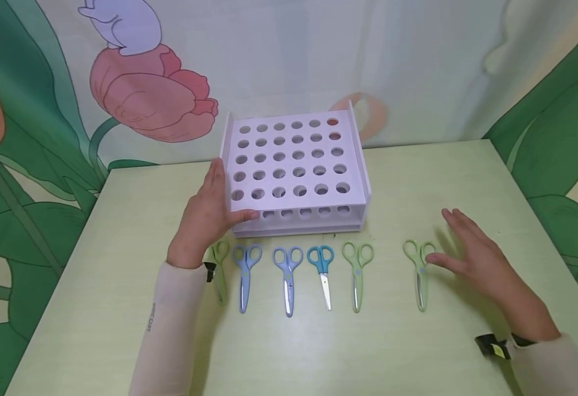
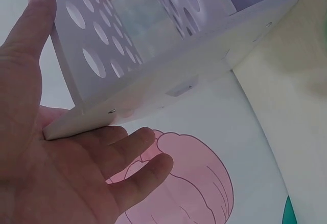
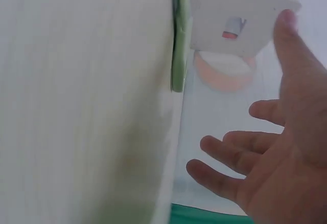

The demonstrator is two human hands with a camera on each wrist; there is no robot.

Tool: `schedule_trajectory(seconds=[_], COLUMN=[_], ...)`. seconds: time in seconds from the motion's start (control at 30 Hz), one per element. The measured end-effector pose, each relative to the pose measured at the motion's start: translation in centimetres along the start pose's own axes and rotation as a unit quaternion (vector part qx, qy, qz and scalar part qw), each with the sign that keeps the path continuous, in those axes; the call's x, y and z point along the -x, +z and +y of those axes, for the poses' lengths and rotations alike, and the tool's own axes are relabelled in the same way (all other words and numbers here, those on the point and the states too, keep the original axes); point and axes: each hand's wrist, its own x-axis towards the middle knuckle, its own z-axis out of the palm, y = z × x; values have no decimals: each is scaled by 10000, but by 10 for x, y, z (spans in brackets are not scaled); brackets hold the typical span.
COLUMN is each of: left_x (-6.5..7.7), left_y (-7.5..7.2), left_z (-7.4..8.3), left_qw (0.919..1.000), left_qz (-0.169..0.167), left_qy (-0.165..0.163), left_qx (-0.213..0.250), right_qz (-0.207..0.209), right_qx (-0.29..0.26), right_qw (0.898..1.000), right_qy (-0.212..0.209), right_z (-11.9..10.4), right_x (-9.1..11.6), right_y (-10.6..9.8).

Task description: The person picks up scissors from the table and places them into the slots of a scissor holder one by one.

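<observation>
A white rack [image 1: 289,164] with rows of round holes stands at the back of the table. At its left front corner, my left hand [image 1: 203,212] touches it, fingers straight along the side panel and thumb reaching across the front. In the left wrist view, the rack's side panel [image 2: 153,93] lies against that hand. My right hand [image 1: 482,264] hovers with spread fingers beside the rightmost green scissors [image 1: 421,278], its thumb near a handle loop; contact cannot be told. It holds nothing. The right wrist view shows a green scissors edge [image 3: 179,55].
Before the rack lie green scissors [image 1: 221,275] partly behind my left wrist, two blue pairs [image 1: 244,278] [image 1: 288,278], teal-handled scissors [image 1: 322,267] and another green pair [image 1: 357,275]. A printed curtain [image 1: 279,60] hangs behind the pale table [image 1: 368,352].
</observation>
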Motion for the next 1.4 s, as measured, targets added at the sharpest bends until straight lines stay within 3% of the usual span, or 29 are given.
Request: schedule_trajectory(seconds=[0.23,0.47,1.0,1.4], left_x=[-1,0,1,0], left_y=[1,1,1,3], left_z=[2,0,2,-1], left_qw=[10000,9999,9999,9993], left_qz=[25,112,-1,35], left_qy=[-5,26,-30,82], left_qx=[37,80,127,374], right_qz=[187,-28,-814,-874], right_qx=[103,-90,-54,92], right_qw=[9998,9999,9965,9961], right_qy=[3,-112,-183,-91], right_z=[16,34,33,34], right_x=[-2,-7,-17,-19], right_y=[6,9,8,7])
